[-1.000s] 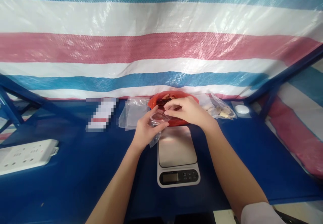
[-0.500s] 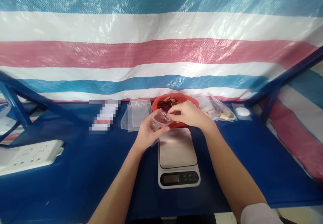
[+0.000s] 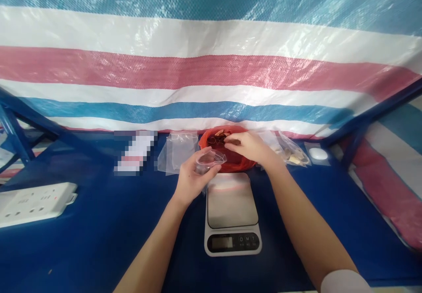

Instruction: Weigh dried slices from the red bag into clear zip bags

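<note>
Clear bag (image 3: 211,158); scale (image 3: 232,214) lettered M, T.

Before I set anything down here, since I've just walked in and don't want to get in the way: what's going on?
A person's left hand holds a clear plastic bag with its mouth open. The right hand reaches over the red plastic bag, fingertips at the dark pieces inside; whether they grip one can't be told. A scale sits on the blue table just in front, and flat clear bags lie to the left.
</note>
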{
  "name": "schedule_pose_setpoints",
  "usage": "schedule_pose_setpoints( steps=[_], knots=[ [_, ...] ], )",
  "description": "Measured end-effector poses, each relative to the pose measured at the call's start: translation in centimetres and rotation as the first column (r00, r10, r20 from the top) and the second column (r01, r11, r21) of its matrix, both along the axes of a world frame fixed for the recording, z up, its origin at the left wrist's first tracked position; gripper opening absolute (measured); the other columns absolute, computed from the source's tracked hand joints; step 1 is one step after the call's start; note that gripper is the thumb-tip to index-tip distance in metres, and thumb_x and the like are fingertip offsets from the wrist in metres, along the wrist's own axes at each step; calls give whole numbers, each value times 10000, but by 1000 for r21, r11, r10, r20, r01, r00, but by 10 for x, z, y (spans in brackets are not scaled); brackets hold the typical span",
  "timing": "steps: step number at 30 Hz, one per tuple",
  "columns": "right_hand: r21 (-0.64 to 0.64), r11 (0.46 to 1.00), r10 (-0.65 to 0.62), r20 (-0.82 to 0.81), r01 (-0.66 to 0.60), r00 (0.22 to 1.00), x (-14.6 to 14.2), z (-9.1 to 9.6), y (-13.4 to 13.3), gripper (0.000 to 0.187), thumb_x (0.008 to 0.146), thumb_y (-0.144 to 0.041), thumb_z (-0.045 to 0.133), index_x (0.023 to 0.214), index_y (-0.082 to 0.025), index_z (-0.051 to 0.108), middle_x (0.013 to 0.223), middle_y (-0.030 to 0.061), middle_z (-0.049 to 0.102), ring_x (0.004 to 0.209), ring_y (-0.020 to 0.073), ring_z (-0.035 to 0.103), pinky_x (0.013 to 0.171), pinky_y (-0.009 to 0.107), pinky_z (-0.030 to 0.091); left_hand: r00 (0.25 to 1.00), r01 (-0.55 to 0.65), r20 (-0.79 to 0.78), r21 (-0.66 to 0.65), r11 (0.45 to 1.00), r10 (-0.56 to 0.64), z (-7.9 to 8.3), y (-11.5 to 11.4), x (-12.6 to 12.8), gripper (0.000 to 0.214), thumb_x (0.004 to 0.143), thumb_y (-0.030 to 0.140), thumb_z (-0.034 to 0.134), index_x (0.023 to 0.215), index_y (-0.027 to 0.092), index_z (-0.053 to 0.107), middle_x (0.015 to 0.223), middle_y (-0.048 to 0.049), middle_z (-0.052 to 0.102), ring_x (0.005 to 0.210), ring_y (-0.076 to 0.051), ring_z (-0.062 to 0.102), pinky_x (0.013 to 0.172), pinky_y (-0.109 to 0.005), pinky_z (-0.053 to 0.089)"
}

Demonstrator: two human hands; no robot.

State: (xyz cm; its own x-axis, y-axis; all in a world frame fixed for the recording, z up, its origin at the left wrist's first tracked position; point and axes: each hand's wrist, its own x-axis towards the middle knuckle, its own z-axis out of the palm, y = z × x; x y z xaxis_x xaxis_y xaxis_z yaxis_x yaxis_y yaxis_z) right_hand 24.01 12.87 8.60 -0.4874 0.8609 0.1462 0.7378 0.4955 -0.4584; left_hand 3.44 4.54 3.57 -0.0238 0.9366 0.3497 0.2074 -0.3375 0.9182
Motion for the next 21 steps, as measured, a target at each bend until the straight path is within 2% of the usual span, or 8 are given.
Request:
schedule_pose_setpoints(
  steps=[5, 10, 17, 21],
  knots=[
    [98, 985, 111, 260, -141, 959, -29, -9, 22, 270, 949, -281, 558, 1159, -256, 726, 1160, 57, 743, 1048, 236, 688, 897, 336, 501, 999, -55, -1, -47, 997, 55, 2, 0, -4, 516, 756, 373, 794, 1194, 140, 654, 1050, -95, 754, 978, -243, 721, 962, -409, 564],
    [131, 972, 121, 439, -196, 891, -54, -12, 30, 310, 972, -248, 466, 1121, -221, 736, 1119, 85, 750, 998, 281, 698, 752, 367, 524, 998, -62, 18, -94, 994, 64, 6, 0, -6, 533, 737, 398, 805, 1185, 145, 665, 1050, -94, 757, 994, -263, 721, 973, -421, 562],
    [187, 970, 48, 487, -158, 872, -65, -35, 36, 380, 995, -183, 368, 1175, -197, 702, 1238, 115, 701, 1127, 302, 646, 774, 384, 529, 995, -74, 55, -152, 986, 83, 7, 0, -4, 550, 724, 441, 806, 1180, 160, 678, 1022, -88, 765, 1003, -285, 717, 947, -449, 577],
    [207, 972, 6, 458, -114, 889, -69, -42, 36, 395, 994, -167, 340, 1155, -188, 700, 1196, 121, 716, 1094, 312, 662, 755, 405, 539, 996, -74, 33, -154, 985, 80, 8, 0, -5, 546, 723, 439, 807, 1168, 150, 678, 1028, -95, 763, 999, -283, 719, 940, -435, 581]
  ],
)
